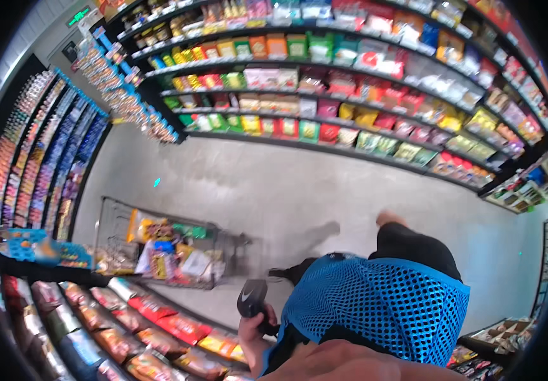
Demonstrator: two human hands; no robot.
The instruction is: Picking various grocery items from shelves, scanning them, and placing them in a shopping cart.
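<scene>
My left hand (255,328) is wrapped around a black handheld device (252,297) with a broad head and a white curved mark. The device is held low beside my blue mesh vest (374,305); its exact kind is hard to settle. My right hand is out of view. Ahead and to the left stands a wire shopping cart (211,281), loaded with packaged goods (171,252) in yellow, white and green wrappers. Closest to my left hand on its other side is a shelf of bagged snacks (178,326), not touched by it.
Long shelves (302,138) of packets and boxes line the far side of the grey floor (274,181). A rack of small bottles or packs (40,157) curves along the left. Hanging goods (126,95) cover a shelf end. Low cartons (502,335) sit at lower right.
</scene>
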